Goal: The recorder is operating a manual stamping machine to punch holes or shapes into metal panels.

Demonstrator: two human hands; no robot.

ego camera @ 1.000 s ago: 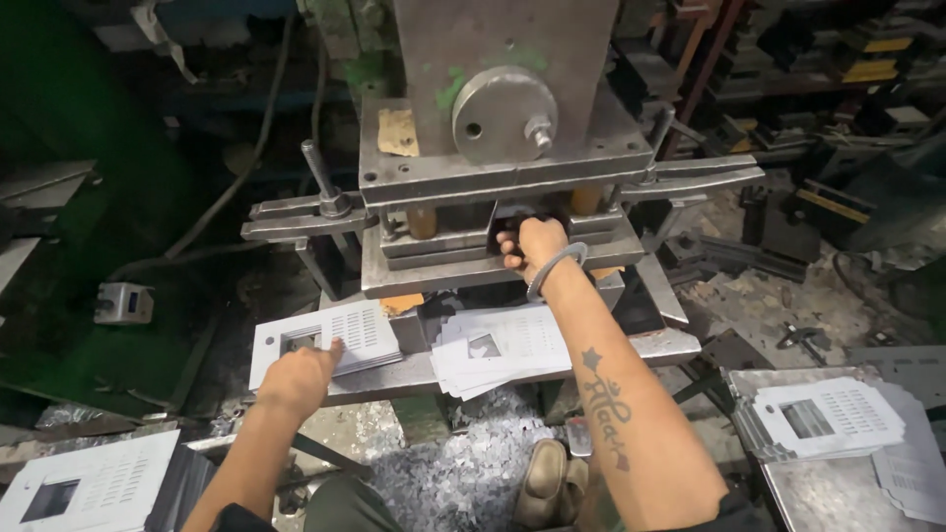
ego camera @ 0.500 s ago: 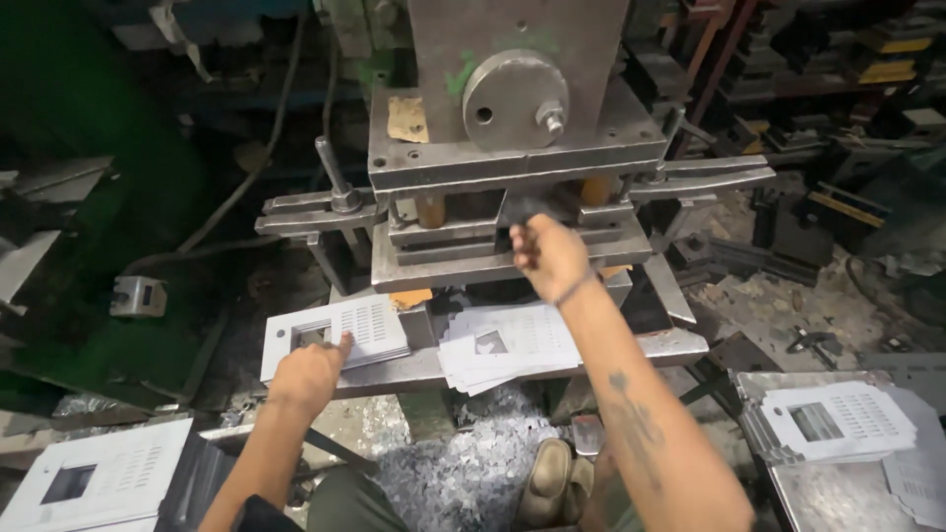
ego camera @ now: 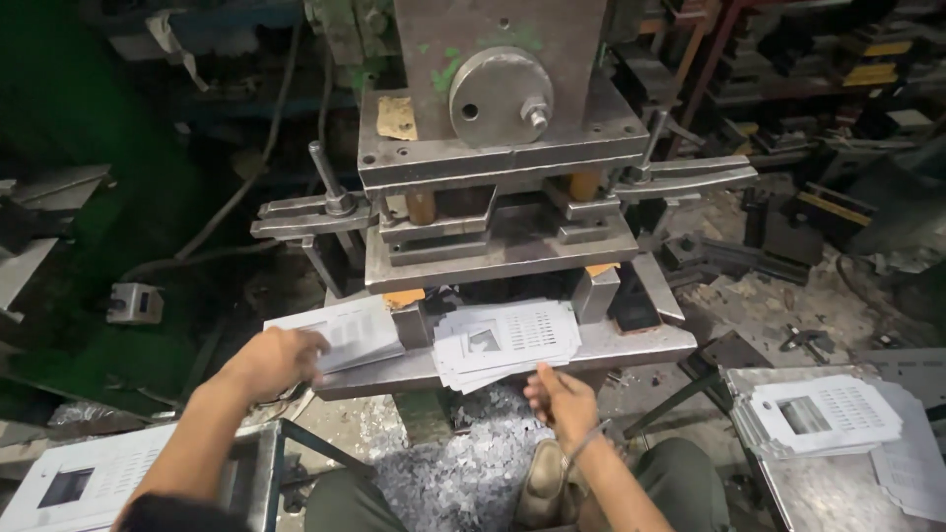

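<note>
A large grey metal press (ego camera: pixel 498 148) fills the far middle of the scene, its lower plate raised above a steel tabletop (ego camera: pixel 631 347). Dark shelves of clutter are seen to the far right. On the tabletop, in front of the press opening, a fanned stack of white punched sheets (ego camera: pixel 507 340) is laid, probably so that sheets can be fed one by one. A second, smaller pile of sheets (ego camera: pixel 345 330) is kept at the left end, pressed flat under the left hand (ego camera: pixel 276 357), whose grip is spread open on top of it. The right hand (ego camera: pixel 560 399) hovers just beside the near edge of the fanned stack, fingers loosely curled and holding nothing. More finished sheets (ego camera: pixel 823 414) lie on a tray at the near right, and one at the near left. A small yellow-brown tag (ego camera: pixel 396 116), roughly square, is stuck to the press's top plate.
</note>
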